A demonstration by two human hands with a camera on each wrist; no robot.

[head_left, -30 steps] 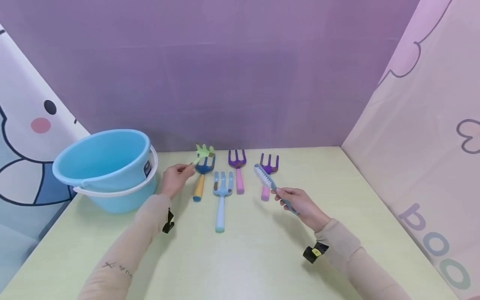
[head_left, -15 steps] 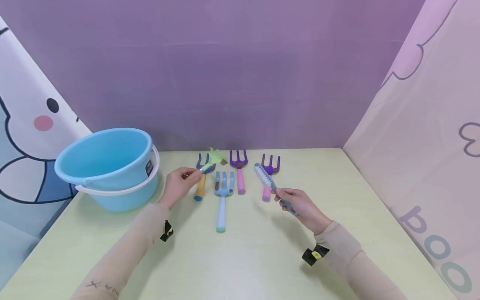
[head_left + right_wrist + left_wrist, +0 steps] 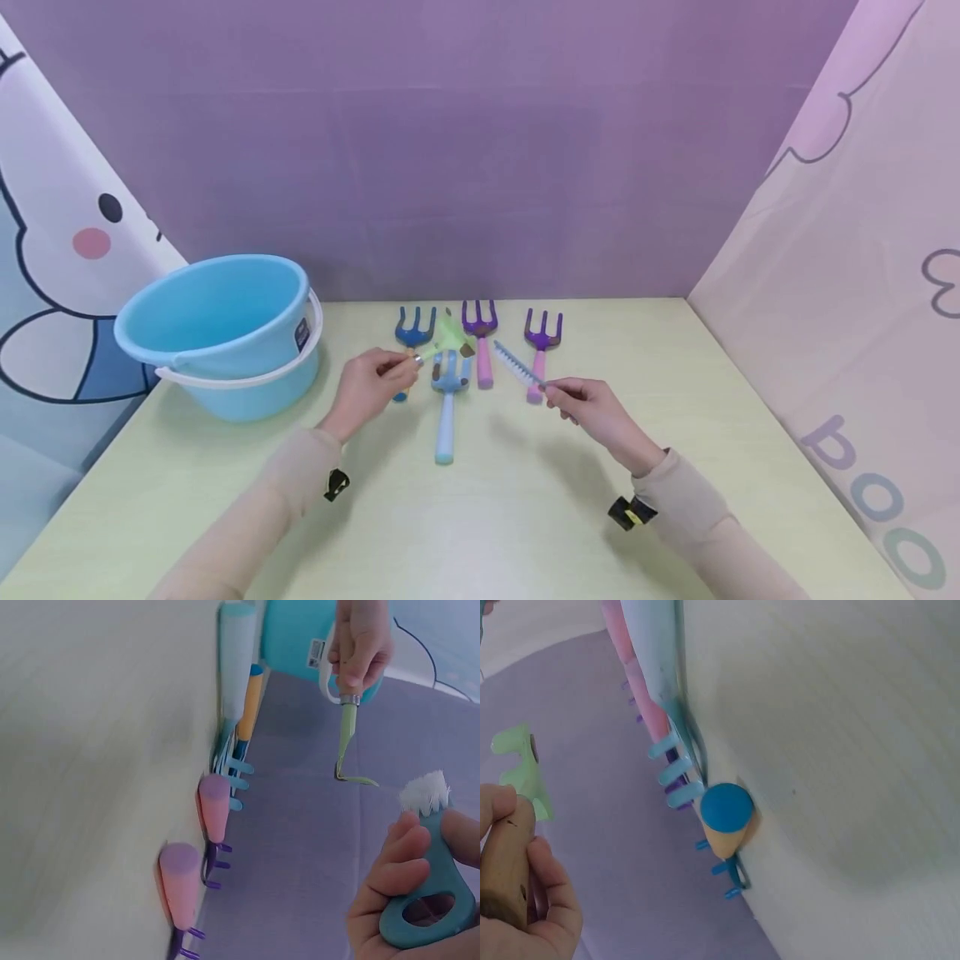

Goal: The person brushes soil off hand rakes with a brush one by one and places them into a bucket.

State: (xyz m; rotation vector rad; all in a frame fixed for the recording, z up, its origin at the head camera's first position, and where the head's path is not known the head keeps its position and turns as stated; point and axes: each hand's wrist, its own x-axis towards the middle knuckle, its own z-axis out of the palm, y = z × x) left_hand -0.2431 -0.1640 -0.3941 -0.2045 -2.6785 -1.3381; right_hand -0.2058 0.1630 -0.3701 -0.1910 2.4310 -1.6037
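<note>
Grips green rake (image 3: 450, 335) by its wooden handle in curled left hand (image 3: 365, 387); holds it off the table (image 3: 525, 542), partly over light-blue fork (image 3: 446, 417) in head view. Clasps blue brush (image 3: 441, 876) between thumb and fingers of right hand (image 3: 600, 412). Slants rake's long axis far-right, brush's far-left, converging, with a gap between. Puts rake head left of and beyond right hand, nearer to left hand.

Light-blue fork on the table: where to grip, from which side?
Probably the handle, from above on the near side: the fork lies handle-end near, tines pointing away, and the green rake overlaps those tines in the head view.
</note>
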